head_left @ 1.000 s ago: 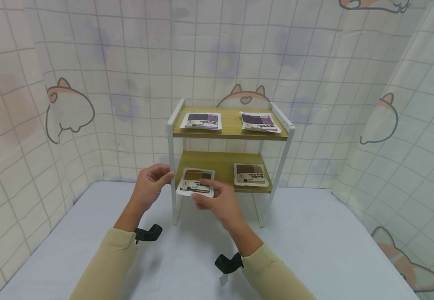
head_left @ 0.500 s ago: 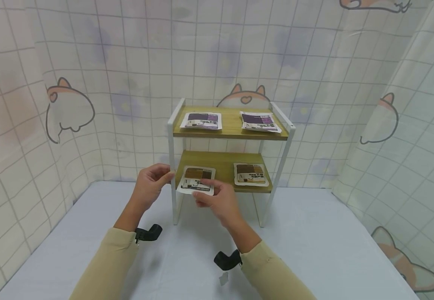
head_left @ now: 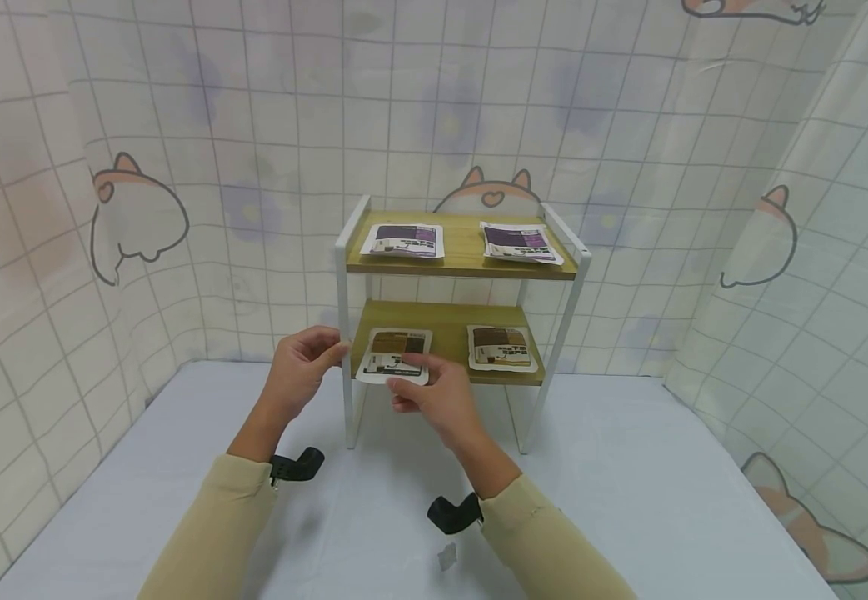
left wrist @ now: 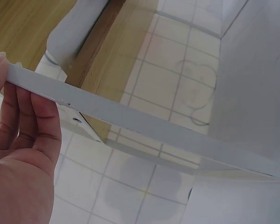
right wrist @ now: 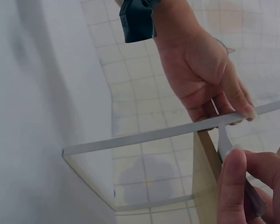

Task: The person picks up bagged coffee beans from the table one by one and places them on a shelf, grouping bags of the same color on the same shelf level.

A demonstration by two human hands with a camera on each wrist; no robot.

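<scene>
My left hand (head_left: 299, 371) holds the front left white post (head_left: 341, 308) of a small two-tier shelf, thumb on one side and fingers behind, as the left wrist view shows. With thumb and fingers, my right hand (head_left: 445, 398) pinches the front right edge of a flat white sachet (head_left: 396, 343) with a brown and black label. That sachet overlaps the left part of the lower wooden board (head_left: 445, 321), its front edge reaching the board's front. In the right wrist view the sachet (right wrist: 225, 139) appears edge-on beside the post.
Another brown-labelled sachet (head_left: 501, 348) lies at the right of the lower board. On the upper board (head_left: 460, 242) are purple-labelled sachets, one at left (head_left: 406, 241) and some at right (head_left: 521, 243). The shelf stands on a white-covered table (head_left: 614, 500) before a gridded curtain.
My right hand has moved slightly up and inward with the sachet, bringing it farther over the lower board. The left hand has kept its hold on the post.
</scene>
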